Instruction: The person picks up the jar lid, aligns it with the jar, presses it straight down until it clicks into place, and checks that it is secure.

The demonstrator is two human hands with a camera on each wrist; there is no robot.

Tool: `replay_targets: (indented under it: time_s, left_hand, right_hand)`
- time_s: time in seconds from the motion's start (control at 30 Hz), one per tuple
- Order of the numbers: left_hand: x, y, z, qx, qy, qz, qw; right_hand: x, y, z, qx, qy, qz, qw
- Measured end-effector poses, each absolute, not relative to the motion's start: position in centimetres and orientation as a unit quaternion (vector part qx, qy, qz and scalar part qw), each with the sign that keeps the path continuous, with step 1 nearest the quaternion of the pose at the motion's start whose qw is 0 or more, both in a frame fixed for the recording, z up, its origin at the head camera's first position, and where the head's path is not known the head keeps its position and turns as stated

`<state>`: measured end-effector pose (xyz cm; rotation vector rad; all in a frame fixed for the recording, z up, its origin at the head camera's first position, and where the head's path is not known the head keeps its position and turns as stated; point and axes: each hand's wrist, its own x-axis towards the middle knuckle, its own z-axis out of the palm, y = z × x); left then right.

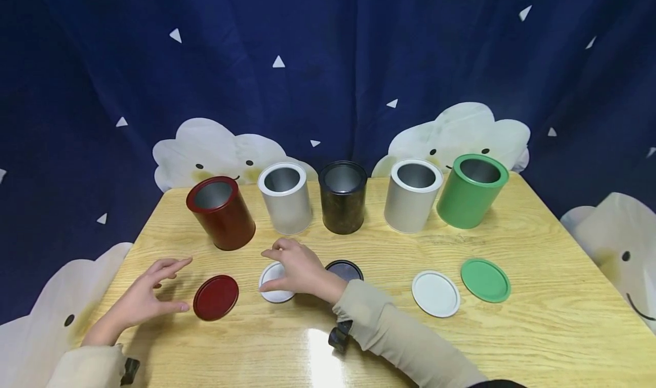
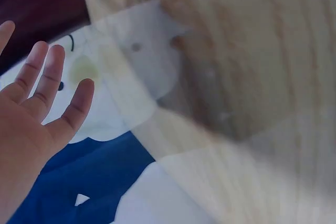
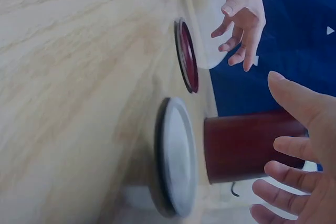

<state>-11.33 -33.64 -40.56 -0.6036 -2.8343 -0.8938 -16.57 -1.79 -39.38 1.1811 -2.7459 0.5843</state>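
My right hand (image 1: pixel 299 268) hovers over a white round lid (image 1: pixel 271 288), thumb and fingers spread apart with nothing between them. In the right wrist view that hand (image 3: pixel 315 145) is clear of the white lid (image 3: pixel 181 156), which lies flat on the wood. My left hand (image 1: pixel 148 297) is held just left of a dark red lid (image 1: pixel 216 298), its fingers extended and holding nothing. The left wrist view shows the left hand (image 2: pixel 37 108) spread, with the red can (image 2: pixel 42 11) beyond it. A black lid (image 1: pixel 345 270) is partly hidden behind my right forearm.
Along the back of the wooden table (image 1: pixel 230 354) stand open-topped cans: red (image 1: pixel 222 220), white (image 1: pixel 289 205), black (image 1: pixel 343 205), another white (image 1: pixel 410 205) and green (image 1: pixel 468 197). A second white lid (image 1: pixel 435 294) and a green lid (image 1: pixel 486 280) lie at the right. Behind hangs a dark blue curtain (image 1: pixel 328 46).
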Motion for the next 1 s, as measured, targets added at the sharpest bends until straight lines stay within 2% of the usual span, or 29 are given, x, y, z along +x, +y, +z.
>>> replay_targets:
  time_s: [0.57,0.77,1.0]
  left_hand:
    - [-11.8,-35.7,-42.8,-0.195,-0.936,-0.292,-0.022]
    - [-11.8,-35.5,-42.9,-0.203,-0.938,-0.28,-0.019]
    - [-12.1,-35.0,-43.1,-0.186,-0.952,-0.24,-0.048]
  right_hand:
    - [-16.9,-6.6,-41.8,0.372,-0.921,0.113,0.026]
    - [-16.9,-7.9,-42.2,0.361,-0.929,0.078,0.008]
    - [-16.5,-9.1,-42.6,0.338,-0.941,0.031,0.005]
